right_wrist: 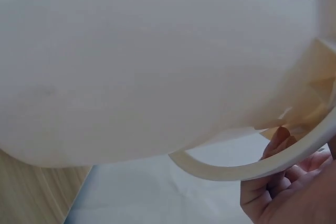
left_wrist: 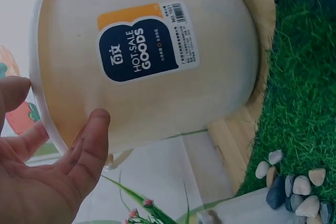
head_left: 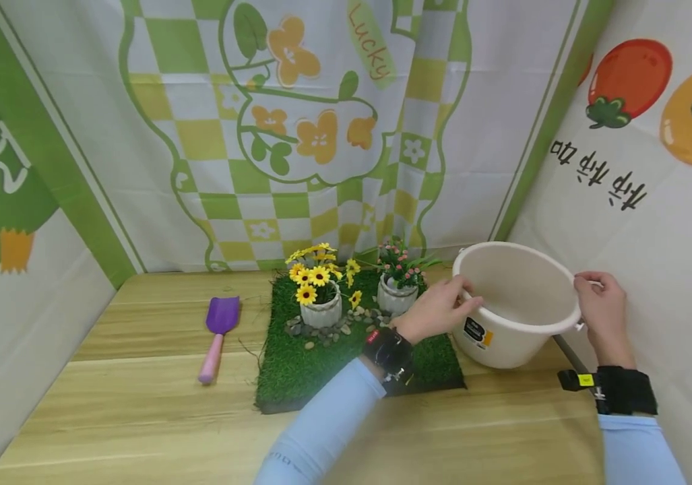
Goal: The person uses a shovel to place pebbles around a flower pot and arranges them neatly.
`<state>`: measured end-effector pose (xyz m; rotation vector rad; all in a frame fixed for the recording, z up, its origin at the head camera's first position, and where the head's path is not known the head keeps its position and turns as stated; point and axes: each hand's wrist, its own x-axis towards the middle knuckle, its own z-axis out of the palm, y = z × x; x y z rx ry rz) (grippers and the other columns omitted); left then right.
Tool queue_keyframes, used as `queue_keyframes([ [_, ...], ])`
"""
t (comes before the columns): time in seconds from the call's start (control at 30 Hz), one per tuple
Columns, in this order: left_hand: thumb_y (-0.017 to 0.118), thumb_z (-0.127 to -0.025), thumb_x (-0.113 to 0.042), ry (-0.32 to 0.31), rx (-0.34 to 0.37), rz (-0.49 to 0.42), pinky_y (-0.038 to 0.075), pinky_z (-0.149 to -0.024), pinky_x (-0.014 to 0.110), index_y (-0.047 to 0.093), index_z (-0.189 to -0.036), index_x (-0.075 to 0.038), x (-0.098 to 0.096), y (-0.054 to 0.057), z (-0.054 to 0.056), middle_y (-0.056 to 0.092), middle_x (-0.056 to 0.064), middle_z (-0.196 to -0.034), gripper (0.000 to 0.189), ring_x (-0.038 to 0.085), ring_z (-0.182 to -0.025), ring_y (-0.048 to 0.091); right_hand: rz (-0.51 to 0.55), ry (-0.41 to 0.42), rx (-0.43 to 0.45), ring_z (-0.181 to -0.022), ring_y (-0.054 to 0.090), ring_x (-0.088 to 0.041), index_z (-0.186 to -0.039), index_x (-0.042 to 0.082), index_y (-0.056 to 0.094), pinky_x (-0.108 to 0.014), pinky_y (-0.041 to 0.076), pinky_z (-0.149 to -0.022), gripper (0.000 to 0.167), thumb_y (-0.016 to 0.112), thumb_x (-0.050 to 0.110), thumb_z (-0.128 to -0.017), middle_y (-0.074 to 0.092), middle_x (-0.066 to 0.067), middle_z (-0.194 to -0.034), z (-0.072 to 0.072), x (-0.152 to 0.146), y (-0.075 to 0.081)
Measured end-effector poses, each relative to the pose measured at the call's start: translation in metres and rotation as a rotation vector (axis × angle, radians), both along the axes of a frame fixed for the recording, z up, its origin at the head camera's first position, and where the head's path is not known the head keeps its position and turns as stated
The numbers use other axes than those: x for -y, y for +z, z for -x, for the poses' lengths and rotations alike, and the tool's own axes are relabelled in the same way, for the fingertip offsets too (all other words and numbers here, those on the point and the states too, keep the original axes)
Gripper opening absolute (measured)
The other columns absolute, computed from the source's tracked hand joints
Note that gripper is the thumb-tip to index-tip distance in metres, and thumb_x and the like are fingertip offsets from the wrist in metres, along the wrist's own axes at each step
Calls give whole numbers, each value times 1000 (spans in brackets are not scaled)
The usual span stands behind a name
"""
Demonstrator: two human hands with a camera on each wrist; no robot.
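A cream plastic bucket [head_left: 515, 343] is at the table's right side, its opening upward. My left hand [head_left: 436, 310] grips the left part of its rim, thumb on one side of the wall and fingers on the other. On the opposite side my right hand [head_left: 605, 310] holds the rim near the handle mount. In the right wrist view the curved handle [right_wrist: 226, 172] hangs against the bucket, with the right fingers [right_wrist: 257, 195] beside it, partly hidden. A dark blue and orange label [left_wrist: 136, 48] shows on the bucket's side in the left wrist view.
A green turf mat [head_left: 297, 370] lies left of the bucket. On it stand a pot of yellow flowers [head_left: 321, 313], a pot of pink flowers [head_left: 395, 296] and several pebbles [head_left: 346, 328]. A purple trowel [head_left: 218, 337] with a pink handle lies farther left. Printed cloths hang around the table.
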<state>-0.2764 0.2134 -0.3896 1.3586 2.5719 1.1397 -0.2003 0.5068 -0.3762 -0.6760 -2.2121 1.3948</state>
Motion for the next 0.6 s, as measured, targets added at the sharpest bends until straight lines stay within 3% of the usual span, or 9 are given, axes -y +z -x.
queue_keyframes([
  [0.17, 48, -103, -41, 41, 25, 6, 45, -73, 17, 55, -126, -13, 4, -1, 2, 61, 6, -111, 38, 12, -95, 56, 7, 22, -6, -67, 60, 1, -100, 28, 52, -19, 50, -55, 5, 48, 31, -100, 58, 21, -77, 8, -1, -3],
  [0.27, 46, -103, -43, 51, 37, 39, 49, -76, 22, 48, -136, -15, 10, -1, -3, 57, 10, -123, 43, 15, -104, 57, -4, 36, 7, -69, 60, 1, -100, 31, 52, -19, 50, -56, 4, 48, 31, -100, 59, 21, -79, 7, -2, -5],
  [0.4, 47, -102, -43, 39, 11, 78, 51, -74, 23, 39, -144, -16, 22, 0, -12, 55, 12, -128, 51, 16, -105, 59, -77, 21, 44, -68, 57, 0, -101, 33, 50, -20, 50, -55, 4, 47, 33, -100, 56, 15, -83, 2, -3, -7],
  [0.6, 53, -102, -29, 45, -50, 10, 49, -78, 14, 55, -128, -13, 47, 9, -25, 64, 1, -112, 30, 7, -97, 62, -201, 31, 78, -72, 51, -1, -125, 10, 51, -19, 49, -55, 36, 43, 35, -101, 51, 3, -97, -8, 4, -5],
])
